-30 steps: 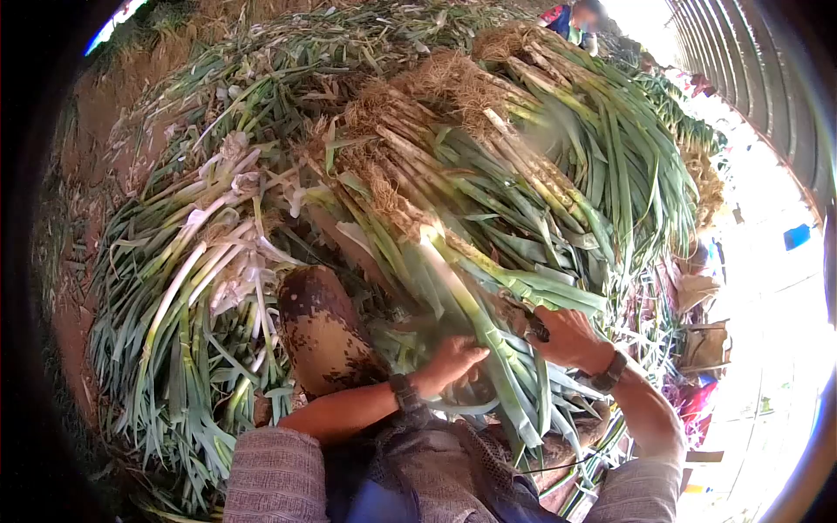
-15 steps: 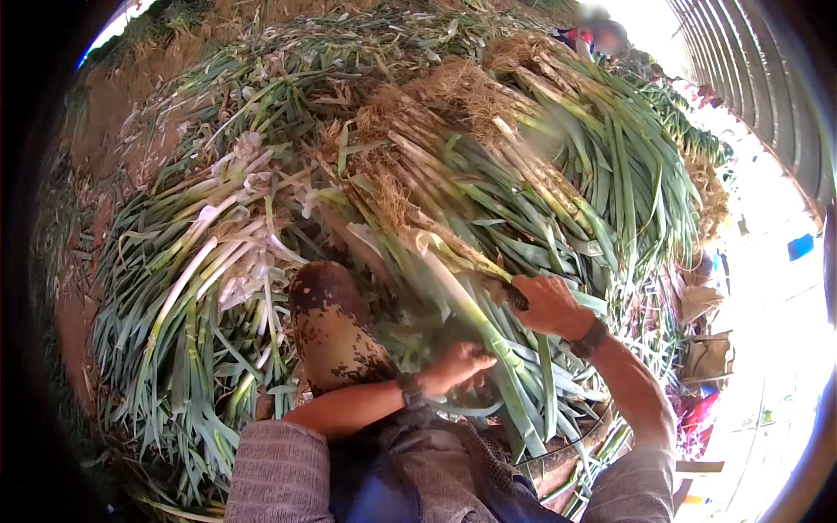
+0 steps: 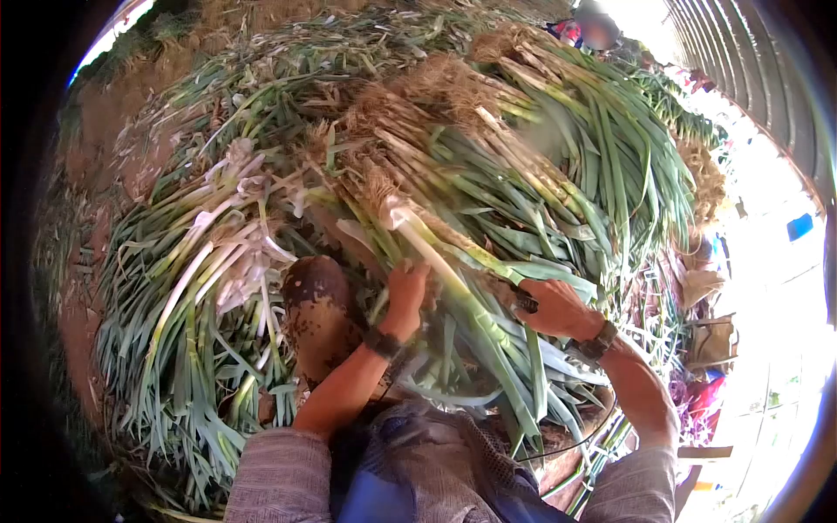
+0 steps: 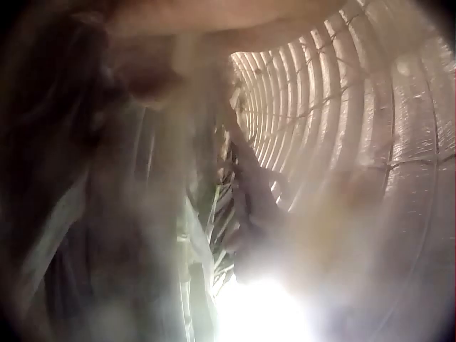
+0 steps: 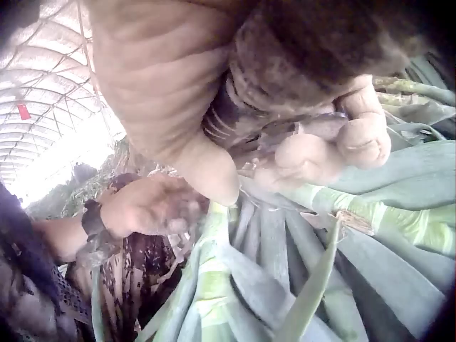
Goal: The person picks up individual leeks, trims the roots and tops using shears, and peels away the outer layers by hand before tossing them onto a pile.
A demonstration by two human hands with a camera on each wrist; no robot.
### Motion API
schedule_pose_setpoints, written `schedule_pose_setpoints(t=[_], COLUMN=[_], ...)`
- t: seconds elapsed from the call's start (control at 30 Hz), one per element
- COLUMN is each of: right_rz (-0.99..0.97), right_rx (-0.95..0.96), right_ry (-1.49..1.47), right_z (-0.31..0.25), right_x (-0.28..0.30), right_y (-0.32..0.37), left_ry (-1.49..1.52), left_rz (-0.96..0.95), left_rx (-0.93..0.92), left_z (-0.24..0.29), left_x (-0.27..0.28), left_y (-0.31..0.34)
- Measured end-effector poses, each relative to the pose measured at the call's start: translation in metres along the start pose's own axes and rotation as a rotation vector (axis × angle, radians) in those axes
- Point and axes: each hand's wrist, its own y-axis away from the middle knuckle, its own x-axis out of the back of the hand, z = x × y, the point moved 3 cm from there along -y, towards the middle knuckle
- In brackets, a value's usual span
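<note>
A leek with a pale, bare stalk lies slantwise in front of me, its green leaves running down toward my lap. My left hand is just left of the stalk, fingers bent and blurred; I cannot tell if they hold anything. On the stalk's other side, my right hand grips a dark-handled tool. The right wrist view shows the fingers curled round its ridged handle, close over the leek leaves. The left wrist view is mostly blurred.
Rooted, unpeeled leeks are heaped ahead. Whitish peeled leeks lie in a pile at my left. My knee in stained cloth rises between. Another person is at the far right, near the ribbed tunnel wall.
My left hand has moved up and away from the leaves to beside the pale stalk. The right hand shifted slightly left, then stayed near the leaves with the tool. The leek has barely moved.
</note>
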Motion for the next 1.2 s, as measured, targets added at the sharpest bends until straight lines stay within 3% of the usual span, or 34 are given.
schedule_pose_setpoints(t=[0.17, 0.23, 0.4, 0.57, 0.63, 0.8, 1.0, 1.1, 1.2], right_rz=[0.043, 0.046, 0.169, 0.183, 0.127, 0.124, 0.155, 0.136, -0.027], right_rx=[0.016, -0.002, -0.016, 0.054, -0.047, 0.138, 0.093, -0.032, 0.005], right_ry=[-0.122, -0.143, -0.096, -0.005, 0.04, 0.0, 0.089, 0.0, 0.097], right_z=[-0.001, -0.003, 0.006, 0.002, 0.004, -0.004, -0.007, -0.006, -0.002], right_x=[0.011, 0.019, 0.026, 0.023, 0.026, 0.028, 0.029, 0.031, 0.026], right_y=[-0.001, -0.003, -0.005, -0.013, -0.023, -0.04, -0.048, -0.045, -0.038], left_ry=[-0.042, -0.005, 0.079, 0.03, 0.21, 0.029, 0.119, 0.144, 0.175], left_rz=[-0.01, -0.181, -0.312, -0.312, -0.311, -0.355, -0.337, -0.348, -0.376], left_rx=[-0.05, 0.085, -0.026, -0.121, -0.075, -0.061, -0.056, -0.032, -0.001], left_z=[0.024, 0.03, 0.033, 0.014, 0.013, 0.002, -0.002, -0.012, -0.019], left_x=[-0.008, -0.005, -0.016, -0.017, -0.02, -0.013, -0.014, -0.006, -0.009], left_y=[-0.031, -0.049, -0.047, -0.046, -0.042, -0.034, -0.015, -0.019, -0.014])
